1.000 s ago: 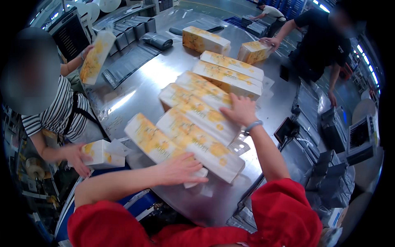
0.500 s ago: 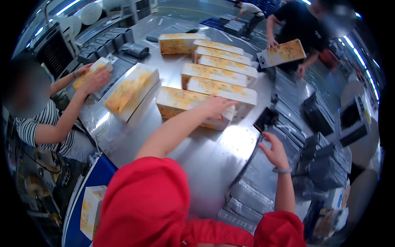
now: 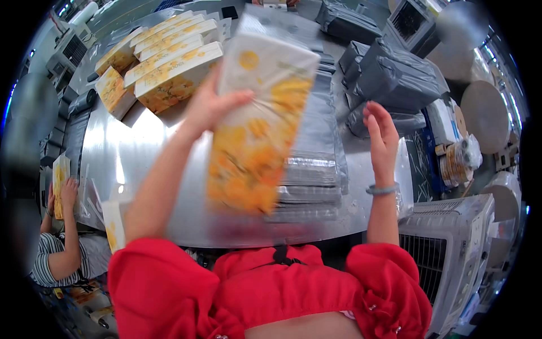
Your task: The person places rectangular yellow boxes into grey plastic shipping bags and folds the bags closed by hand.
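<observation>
The steel worktop (image 3: 141,152) carries a row of yellow packs (image 3: 164,51) far left, laid side by side, and flat clear bags (image 3: 316,169) stacked in the middle. Left hand (image 3: 209,104) grips a long yellow pack (image 3: 257,124) by its edge, lifted tilted above the bags. Right hand (image 3: 384,135) hovers spread, empty, near the grey parcels (image 3: 395,73)

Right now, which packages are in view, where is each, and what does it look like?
Held pack: long, white and yellow, wrapped in film, in the left hand.
Stacked packs: same kind, upper left of the metal table.
Grey bags: upper right, dark, crumpled.
Clear sleeves: flat pile, table centre.
</observation>
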The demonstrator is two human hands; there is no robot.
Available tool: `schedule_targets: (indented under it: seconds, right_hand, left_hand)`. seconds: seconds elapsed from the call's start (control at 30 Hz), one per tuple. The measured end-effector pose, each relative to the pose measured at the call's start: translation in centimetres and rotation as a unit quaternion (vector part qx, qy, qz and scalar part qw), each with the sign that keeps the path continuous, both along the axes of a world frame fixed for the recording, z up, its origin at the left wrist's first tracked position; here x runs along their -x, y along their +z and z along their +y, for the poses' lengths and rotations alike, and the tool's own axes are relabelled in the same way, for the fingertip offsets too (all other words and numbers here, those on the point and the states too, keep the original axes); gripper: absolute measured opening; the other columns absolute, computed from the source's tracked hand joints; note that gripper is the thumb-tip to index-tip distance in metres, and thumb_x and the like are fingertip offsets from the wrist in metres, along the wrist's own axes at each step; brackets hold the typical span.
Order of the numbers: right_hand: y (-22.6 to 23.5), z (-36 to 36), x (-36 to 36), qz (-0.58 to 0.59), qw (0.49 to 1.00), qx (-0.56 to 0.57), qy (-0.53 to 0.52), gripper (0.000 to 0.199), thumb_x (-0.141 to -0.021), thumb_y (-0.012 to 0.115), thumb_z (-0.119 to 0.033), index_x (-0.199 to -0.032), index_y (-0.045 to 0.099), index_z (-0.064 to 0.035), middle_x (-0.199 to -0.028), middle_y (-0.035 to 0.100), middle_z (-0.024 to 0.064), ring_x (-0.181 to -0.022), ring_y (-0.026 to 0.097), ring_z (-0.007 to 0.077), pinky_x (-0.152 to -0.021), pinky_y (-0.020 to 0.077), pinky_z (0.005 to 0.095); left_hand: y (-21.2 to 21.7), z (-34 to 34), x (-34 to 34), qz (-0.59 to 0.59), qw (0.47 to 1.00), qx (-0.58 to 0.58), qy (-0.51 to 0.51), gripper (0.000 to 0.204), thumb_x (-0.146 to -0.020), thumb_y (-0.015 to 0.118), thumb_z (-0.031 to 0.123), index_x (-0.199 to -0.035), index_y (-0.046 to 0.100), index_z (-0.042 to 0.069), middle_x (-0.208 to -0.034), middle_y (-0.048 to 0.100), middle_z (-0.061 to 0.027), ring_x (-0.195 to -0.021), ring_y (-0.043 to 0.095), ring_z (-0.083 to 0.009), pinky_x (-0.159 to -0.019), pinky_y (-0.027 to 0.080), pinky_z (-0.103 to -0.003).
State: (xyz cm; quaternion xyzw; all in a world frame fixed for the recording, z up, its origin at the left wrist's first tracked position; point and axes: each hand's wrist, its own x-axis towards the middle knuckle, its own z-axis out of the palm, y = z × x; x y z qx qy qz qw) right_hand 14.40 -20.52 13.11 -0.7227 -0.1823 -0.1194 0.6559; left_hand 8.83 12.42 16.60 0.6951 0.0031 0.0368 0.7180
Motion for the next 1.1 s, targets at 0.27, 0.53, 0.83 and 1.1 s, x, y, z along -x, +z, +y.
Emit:
schedule_targets:
  seconds: [0.27, 0.53, 0.83, 1.1]
  right_hand:
    - [-16.0, -3.4, -0.1, 0.328, 0.939, -0.011, 0.098, 0.034, -0.097, 0.045, -0.026, -0.117, 0.054, -0.0008, -0.105, 0.06, 0.0044, -0.098, 0.054, 0.0135, -0.083, 0.0442, 0.0282]
    - [-16.5, -0.7, -1.7, -0.09, 0.932, 0.35, -0.037, 0.02, -0.077, 0.059, -0.005, -0.097, 0.056, -0.003, -0.092, 0.057, 0.015, -0.083, 0.056, 0.0347, -0.072, 0.0467, 0.0371]
    - [-16.2, -0.4, -0.3, 0.037, 0.892, 0.446, -0.061, 0.013, -0.08, 0.055, -0.013, -0.09, 0.057, -0.0037, -0.088, 0.061, 0.019, -0.084, 0.059, 0.037, -0.067, 0.0476, 0.0455]
    - [-15.2, -10.0, 15.2, 0.033, 0.804, 0.516, 0.295, 0.018, -0.078, 0.055, -0.02, -0.071, 0.064, -0.0054, -0.062, 0.06, 0.0167, -0.062, 0.06, 0.0386, -0.059, 0.0489, 0.0449]
  left_hand:
    - [-16.4, -6.6, 0.9, -0.01, 0.873, -0.485, -0.049, 0.039, -0.084, 0.059, 0.028, -0.112, 0.056, 0.002, -0.106, 0.06, -0.0127, -0.099, 0.057, -0.0219, -0.08, 0.048, -0.033]
    - [-16.7, -8.6, -4.0, -0.049, 0.912, -0.406, 0.028, 0.005, -0.082, 0.051, 0.002, -0.085, 0.055, 0.003, -0.087, 0.057, -0.0172, -0.081, 0.058, -0.0338, -0.071, 0.049, -0.04]
    - [-19.9, -10.1, 1.1, 0.046, 0.888, -0.445, 0.108, 0.014, -0.08, 0.056, 0.01, -0.086, 0.055, -0.002, -0.09, 0.06, -0.0246, -0.082, 0.058, -0.0417, -0.068, 0.046, -0.048]
    - [-18.2, -12.6, 18.6, -0.042, 0.876, -0.456, -0.152, 0.019, -0.078, 0.061, 0.022, -0.088, 0.063, 0.005, -0.08, 0.063, -0.0187, -0.074, 0.062, -0.0379, -0.064, 0.049, -0.046]
